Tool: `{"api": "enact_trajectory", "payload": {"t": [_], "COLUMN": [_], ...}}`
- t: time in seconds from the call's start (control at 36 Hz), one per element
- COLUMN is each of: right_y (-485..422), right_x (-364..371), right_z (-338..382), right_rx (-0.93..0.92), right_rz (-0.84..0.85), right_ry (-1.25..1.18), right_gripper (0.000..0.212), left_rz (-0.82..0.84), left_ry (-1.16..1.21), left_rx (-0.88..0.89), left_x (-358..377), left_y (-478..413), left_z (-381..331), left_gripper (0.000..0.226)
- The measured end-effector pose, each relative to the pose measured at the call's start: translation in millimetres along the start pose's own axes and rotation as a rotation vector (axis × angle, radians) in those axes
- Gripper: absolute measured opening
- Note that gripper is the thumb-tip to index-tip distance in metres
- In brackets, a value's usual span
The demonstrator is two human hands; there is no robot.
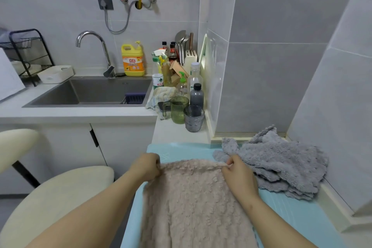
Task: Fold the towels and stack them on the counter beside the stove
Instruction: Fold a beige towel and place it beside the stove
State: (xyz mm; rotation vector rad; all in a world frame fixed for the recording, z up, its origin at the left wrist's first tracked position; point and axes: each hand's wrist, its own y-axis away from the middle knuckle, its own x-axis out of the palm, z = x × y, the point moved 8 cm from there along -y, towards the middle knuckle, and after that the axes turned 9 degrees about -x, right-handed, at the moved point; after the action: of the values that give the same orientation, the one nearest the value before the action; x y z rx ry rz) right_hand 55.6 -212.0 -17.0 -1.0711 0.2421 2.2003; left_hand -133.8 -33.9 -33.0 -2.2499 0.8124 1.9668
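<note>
Lengthwise near-to-far, beige towel (193,207), its far corners in pinching fingers of left hand (148,167) and right hand (237,171).

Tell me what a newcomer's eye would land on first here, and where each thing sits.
First the beige towel spread on the blue mat at bottom centre, its far corners pinched by the left hand and the right hand. Next, the rumpled grey towel lying to its right by the wall. Further back, the bright yellow bottle stands beside the tap.

Home kitchen, sink (90,91), dish soap (132,60)
</note>
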Motion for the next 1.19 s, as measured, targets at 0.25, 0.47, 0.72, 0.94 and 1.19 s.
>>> {"api": "enact_trajectory", "payload": {"t": [0.25, 0.47, 0.72, 0.94, 1.19], "right_y": [15.0, 73.4, 122.1, 153.6, 151.4], "right_x": [12.9, 42.8, 41.0, 43.5, 41.8], "right_z": [11.5, -14.1, -34.2, -37.9, -40.0], "right_rx": [-0.116, -0.246, -0.297, -0.349, -0.342], "right_rz": [0.15, 0.252, 0.338, 0.587, 0.523], "right_ry": [-0.028, 0.215, 0.059, 0.213, 0.183], "right_gripper": [0.055, 0.009, 0.064, 0.103, 0.064], "left_rz": [-0.24, 0.017, -0.247, 0.091, 0.127], "left_ry": [0.156, 0.004, 0.026, -0.126, -0.316], "left_rx": [0.118, 0.413, 0.499, 0.467, 0.489], "left_x": [1.0, 67.9, 76.5, 95.1, 105.5], "left_y": [14.9, 70.3, 117.2, 136.1, 148.6], "left_z": [-6.3, -12.0, -1.7, 4.9, 1.3], "left_gripper": [0.06, 0.029, 0.021, 0.088, 0.09]}}
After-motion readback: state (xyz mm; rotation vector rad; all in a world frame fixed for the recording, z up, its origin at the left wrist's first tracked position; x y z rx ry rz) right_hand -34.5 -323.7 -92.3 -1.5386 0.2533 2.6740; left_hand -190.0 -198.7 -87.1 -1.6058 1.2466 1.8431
